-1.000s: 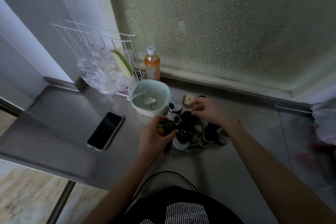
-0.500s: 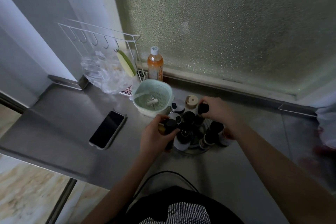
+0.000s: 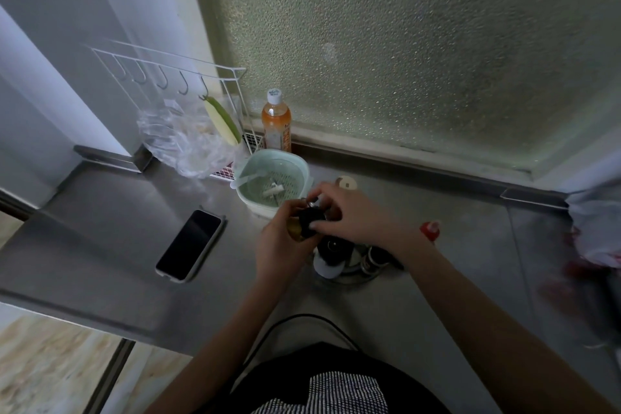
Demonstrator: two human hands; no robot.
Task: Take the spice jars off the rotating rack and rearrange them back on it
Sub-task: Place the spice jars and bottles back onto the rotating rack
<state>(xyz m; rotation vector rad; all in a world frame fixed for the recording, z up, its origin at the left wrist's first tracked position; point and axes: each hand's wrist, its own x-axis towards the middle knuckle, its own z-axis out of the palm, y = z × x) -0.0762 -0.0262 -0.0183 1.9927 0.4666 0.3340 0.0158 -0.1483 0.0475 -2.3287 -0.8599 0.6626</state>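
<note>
My left hand (image 3: 280, 247) grips a spice jar (image 3: 302, 227) with yellowish contents and a black cap, held above the left side of the rotating rack (image 3: 356, 276). My right hand (image 3: 353, 215) meets it from the right, its thumb and fingers pinching the jar's black cap. Both hands hide most of the rack. On the rack I see a black-capped jar with a white label (image 3: 331, 254) and dark jars (image 3: 373, 257) under my right wrist. A beige-capped jar (image 3: 347, 182) shows behind my right hand, and a red-capped jar (image 3: 430, 230) to its right.
On the steel counter (image 3: 117, 228), a phone (image 3: 190, 245) lies at the left. A mint colander bowl (image 3: 272, 178), an orange drink bottle (image 3: 276, 121), a wire hook rack (image 3: 168, 74) and a plastic bag (image 3: 181, 141) stand behind. A red-and-white bag (image 3: 598, 228) sits far right.
My right hand left the jars at the back of the rack and came left onto the cap of the jar in my left hand. My left hand raised that jar slightly.
</note>
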